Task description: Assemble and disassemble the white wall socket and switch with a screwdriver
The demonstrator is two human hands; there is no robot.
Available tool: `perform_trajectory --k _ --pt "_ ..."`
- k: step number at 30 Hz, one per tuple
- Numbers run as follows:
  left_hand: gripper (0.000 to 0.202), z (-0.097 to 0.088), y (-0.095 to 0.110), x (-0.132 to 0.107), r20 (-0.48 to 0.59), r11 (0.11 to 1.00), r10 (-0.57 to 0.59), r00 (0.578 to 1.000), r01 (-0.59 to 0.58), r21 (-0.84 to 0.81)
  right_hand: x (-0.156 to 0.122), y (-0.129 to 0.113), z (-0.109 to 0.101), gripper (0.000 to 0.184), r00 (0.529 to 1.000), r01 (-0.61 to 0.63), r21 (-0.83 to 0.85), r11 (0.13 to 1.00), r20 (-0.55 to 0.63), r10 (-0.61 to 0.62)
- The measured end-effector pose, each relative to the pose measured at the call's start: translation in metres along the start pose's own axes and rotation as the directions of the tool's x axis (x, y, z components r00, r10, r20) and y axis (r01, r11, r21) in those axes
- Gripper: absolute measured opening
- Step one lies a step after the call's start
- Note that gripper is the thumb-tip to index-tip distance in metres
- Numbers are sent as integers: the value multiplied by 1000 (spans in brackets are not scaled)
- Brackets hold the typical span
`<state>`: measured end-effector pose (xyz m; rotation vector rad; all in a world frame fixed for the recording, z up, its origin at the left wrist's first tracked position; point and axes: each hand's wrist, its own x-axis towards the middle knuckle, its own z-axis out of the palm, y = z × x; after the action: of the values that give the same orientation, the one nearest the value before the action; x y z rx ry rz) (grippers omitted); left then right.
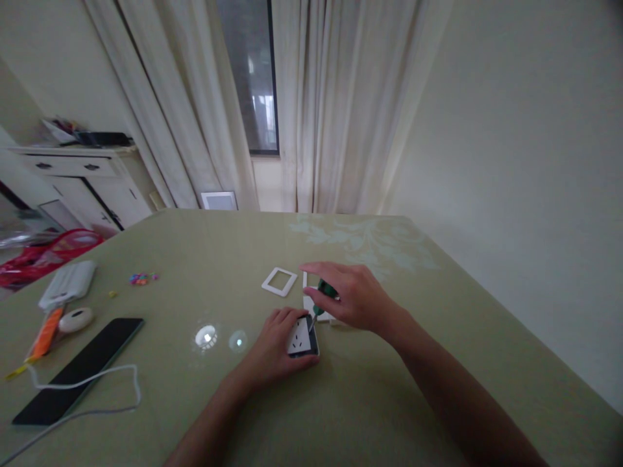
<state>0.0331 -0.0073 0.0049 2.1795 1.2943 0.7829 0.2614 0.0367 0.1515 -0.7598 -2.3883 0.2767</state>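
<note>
Bare forearms (pixel 438 383) are nearest; from afar, my left hand (pixel 277 337) holds a white-and-black plastic socket (pixel 298 336), my right hand (pixel 357 295) a green-handled screwdriver (pixel 327 289) (tip down).

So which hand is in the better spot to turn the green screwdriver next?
Probably the right hand: it holds the green screwdriver, pointing down at the socket. The left hand is busy steadying that socket.
</note>
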Motion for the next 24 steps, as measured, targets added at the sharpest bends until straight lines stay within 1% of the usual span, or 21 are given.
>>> perform_trajectory --k 1,2,5,6,8,9,10,11,13,14,15,16,17,18,19,22,23,24 --pt "78 0 0 0 0 1000 -3 1000 3 2 0 0 -1 40 1000 -13 -34 999 -7 12" --pt "77 0 0 0 1 1000 -6 1000 6 3 -1 -1 -1 41 1000 -4 -30 1000 1 4" --pt "76 -1 1 0 7 1000 -4 1000 4 6 -1 -3 -2 49 992 92 98 991 78 -100" --pt "75 -1 1 0 9 1000 -1 1000 1 6 -2 -4 -1 48 991 108 81 991 73 -114" --pt "75 -1 2 1 9 1000 5 1000 -5 7 -2 -5 1 42 995 94 -59 994 23 -92" --pt "76 -1 2 1 8 1000 8 1000 -8 8 -1 -5 1 42 997 79 -116 990 0 -79" --pt "77 -1 2 1 7 1000 8 1000 -8 8 -1 -5 2 43 997 75 -124 989 -7 -76" --pt "78 -1 2 1 6 1000 7 1000 -7 9 -1 -5 2 43 996 87 -80 993 10 -86" --pt "77 -1 2 1 4 1000 4 1000 -4 10 -1 -4 2 48 990 112 69 991 74 -117" --pt "76 -1 2 1 4 1000 2 1000 -2 10 0 -4 2 47 990 107 97 990 83 -115" --pt "75 -1 2 1 5 1000 0 1000 -1 9 0 -3 3 41 993 88 72 994 71 -93" --pt "75 -1 2 1 7 1000 1 1000 -1 9 0 -2 4 34 997 60 10 998 41 -60" --pt "76 -1 3 1 8 1000 2 1000 -2 8 -1 -1 4 33 1000 30 -57 998 9 -29" --pt "77 -1 3 1 8 1000 2 1000 -2 7 -1 -1 5 36 1000 11 -98 995 -13 -12" --pt "78 -1 3 1 8 1000 1 1000 -1 7 0 -1 4 38 1000 10 -92 996 -12 -12" --pt "77 -1 4 0 4 1000 -7 1000 7 10 0 -1 1 45 993 69 112 991 85 -79" --pt "76 -1 4 0 2 1000 -10 1000 10 11 1 0 1 45 992 72 140 988 94 -86" --pt "75 -1 4 0 1 1000 -11 1000 11 12 1 1 1 40 994 63 114 992 81 -72"
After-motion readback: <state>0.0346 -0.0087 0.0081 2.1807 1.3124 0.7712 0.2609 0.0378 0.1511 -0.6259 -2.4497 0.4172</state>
